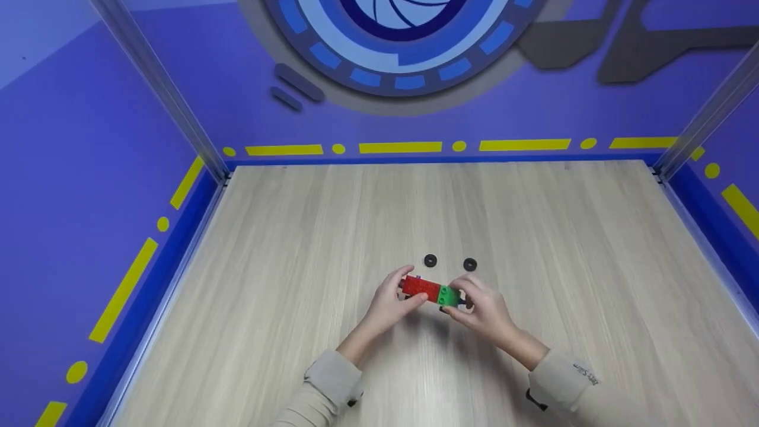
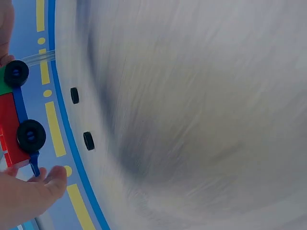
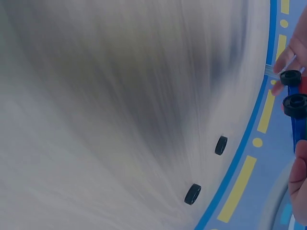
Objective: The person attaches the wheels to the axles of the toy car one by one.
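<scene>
A small toy car of building blocks (image 1: 421,288) is held up over the table between both hands. Its body is red, with a green block (image 1: 447,296) at the right end. In the left wrist view it has a blue chassis (image 2: 20,105) and black wheels (image 2: 31,136) on the side that shows. My left hand (image 1: 391,299) grips the red end, thumb along the near side. At the green end, my right hand (image 1: 483,305) pinches the car between thumb and fingers. Its far underside is partly hidden.
Two loose black tires, a left tire (image 1: 430,260) and a right tire (image 1: 469,264), lie on the wooden table (image 1: 308,237) just beyond the hands. Blue-purple printed panels (image 1: 379,130) wall in the back and sides.
</scene>
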Motion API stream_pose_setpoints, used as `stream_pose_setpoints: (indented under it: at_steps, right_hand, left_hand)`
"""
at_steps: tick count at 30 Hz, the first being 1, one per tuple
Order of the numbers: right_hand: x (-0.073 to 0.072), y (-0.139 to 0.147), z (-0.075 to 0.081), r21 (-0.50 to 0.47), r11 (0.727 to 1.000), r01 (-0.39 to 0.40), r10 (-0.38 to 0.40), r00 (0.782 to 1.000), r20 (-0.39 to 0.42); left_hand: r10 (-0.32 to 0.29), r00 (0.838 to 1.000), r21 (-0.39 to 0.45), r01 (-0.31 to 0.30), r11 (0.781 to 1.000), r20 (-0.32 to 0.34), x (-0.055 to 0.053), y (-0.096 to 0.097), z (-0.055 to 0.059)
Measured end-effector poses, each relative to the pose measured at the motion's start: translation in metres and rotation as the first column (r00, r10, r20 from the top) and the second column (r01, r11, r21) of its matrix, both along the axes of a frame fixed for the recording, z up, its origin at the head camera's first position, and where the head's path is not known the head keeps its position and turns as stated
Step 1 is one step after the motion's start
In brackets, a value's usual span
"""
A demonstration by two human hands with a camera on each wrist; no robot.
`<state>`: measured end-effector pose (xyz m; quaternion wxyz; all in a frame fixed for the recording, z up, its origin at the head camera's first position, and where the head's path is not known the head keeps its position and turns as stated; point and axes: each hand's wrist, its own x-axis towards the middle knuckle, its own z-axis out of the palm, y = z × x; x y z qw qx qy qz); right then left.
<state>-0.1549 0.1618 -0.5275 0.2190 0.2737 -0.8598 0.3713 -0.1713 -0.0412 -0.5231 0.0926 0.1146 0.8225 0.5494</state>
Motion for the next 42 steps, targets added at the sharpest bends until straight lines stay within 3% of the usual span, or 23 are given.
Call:
stream_pose_setpoints:
  at_steps: [7, 16, 21, 28, 36, 42]
  right_hand:
    - [0.003, -0.003, -0.004, 0.013, 0.999, 0.035, -0.034, 0.996, -0.078]
    - [0.007, -0.006, -0.009, 0.063, 0.997, 0.041, -0.031, 0.988, -0.155]
    - [0.008, -0.004, -0.012, 0.039, 0.999, 0.023, -0.018, 0.992, -0.125]
    - [0.009, -0.003, -0.015, 0.046, 0.999, 0.029, -0.025, 0.996, -0.08]
    - [0.009, -0.001, -0.013, 0.037, 0.999, 0.029, -0.029, 1.0, -0.012]
    - [0.007, 0.002, -0.009, -0.01, 0.998, 0.056, -0.055, 0.997, 0.062]
  left_hand:
    - [0.055, 0.994, 0.059, -0.061, 0.996, 0.099, -0.001, 0.004, -0.002]
    - [0.067, 0.983, 0.103, -0.086, 0.991, 0.172, -0.003, 0.006, -0.003]
    - [0.056, 0.982, 0.117, -0.078, 0.99, 0.179, -0.003, 0.002, 0.0]
    - [0.053, 0.981, 0.144, -0.08, 0.986, 0.185, 0.004, 0.0, 0.02]
    - [0.057, 0.982, 0.144, -0.083, 0.986, 0.179, -0.002, -0.002, -0.002]
    - [0.031, 0.988, 0.189, -0.06, 0.98, 0.153, -0.002, -0.003, -0.004]
